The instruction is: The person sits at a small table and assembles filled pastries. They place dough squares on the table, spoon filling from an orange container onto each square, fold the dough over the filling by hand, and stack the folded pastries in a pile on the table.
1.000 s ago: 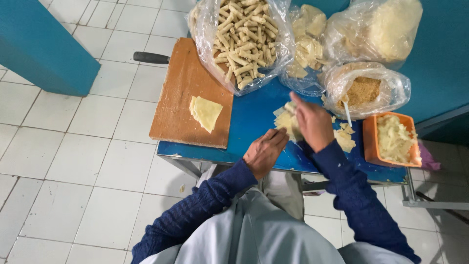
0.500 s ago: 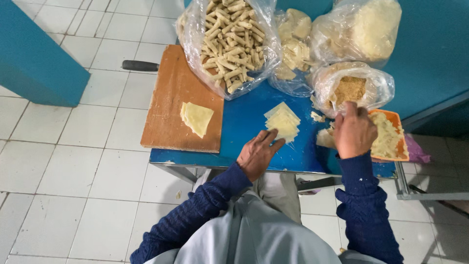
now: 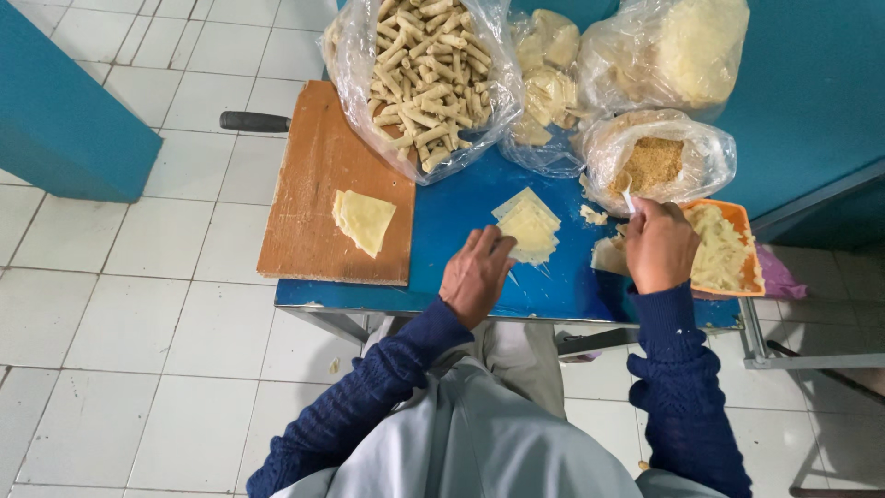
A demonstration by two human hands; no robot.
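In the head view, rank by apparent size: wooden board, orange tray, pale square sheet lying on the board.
1. Wooden board, clearly largest.
2. Orange tray, partly hidden by the right hand.
3. Pale sheet, smallest.

- Landmark: blue table (image 3: 461, 212). All positions below refer to it.
- Clear plastic bag of rolled sticks (image 3: 419, 69): far edge of the table, left of centre; mouth open, tan cylindrical pieces piled inside; its lower lip overlaps the table surface.
- Clear plastic bag of folded pale pieces (image 3: 548, 88): far edge, just right of the stick bag and touching it.
- Clear plastic bag of pale shredded filling (image 3: 673, 51): far right corner; bulging, closed at the top.
- Clear plastic bag of brown crumbs (image 3: 656, 161): right side, nearer than the shredded-filling bag; mouth open.
- Labels, signs, screens: none visible.
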